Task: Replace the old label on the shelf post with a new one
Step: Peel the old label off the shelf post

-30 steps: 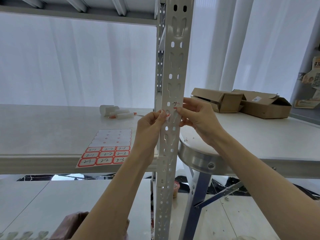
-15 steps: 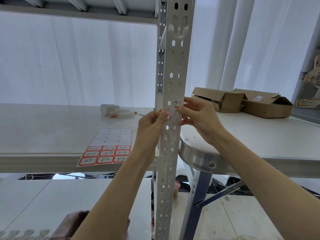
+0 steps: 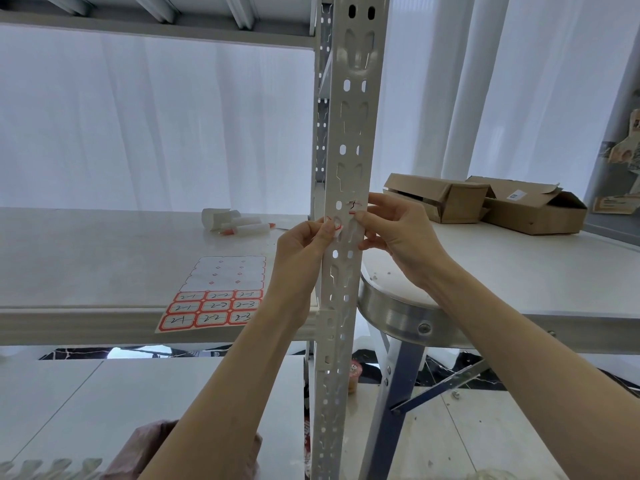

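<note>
White curtains fill the background behind a light grey metal rack. The perforated shelf post (image 3: 349, 161) stands upright in the centre of the view, and both of my hands work on its front face, just above the shelf board (image 3: 86, 258).

1. Label (image 3: 350, 208): a small white sticker with a red border and a handwritten mark. It lies across the front of the post, over the slotted holes, with its left end lower than its right.
2. Left hand (image 3: 304, 251): the thumb and forefinger are pressed together at the left edge of the post and pinch the left end of the label. The remaining fingers are curled behind.
3. Right hand (image 3: 398, 237): the thumb presses the right end of the label against the post, and the forefinger reaches round the right edge of the post, so this end is clamped between them.

A label sheet (image 3: 214, 299) lies flat on the shelf board near its front edge, left of the post. Its upper rows are peeled bare; three rows of red-bordered stickers with writing occupy the lower part. White tubes with red tips (image 3: 242, 227) lie further back on the same board. Right of the post, two open cardboard boxes (image 3: 485, 202) sit on a white worktop (image 3: 519, 271) with a rounded metal rim.
</note>
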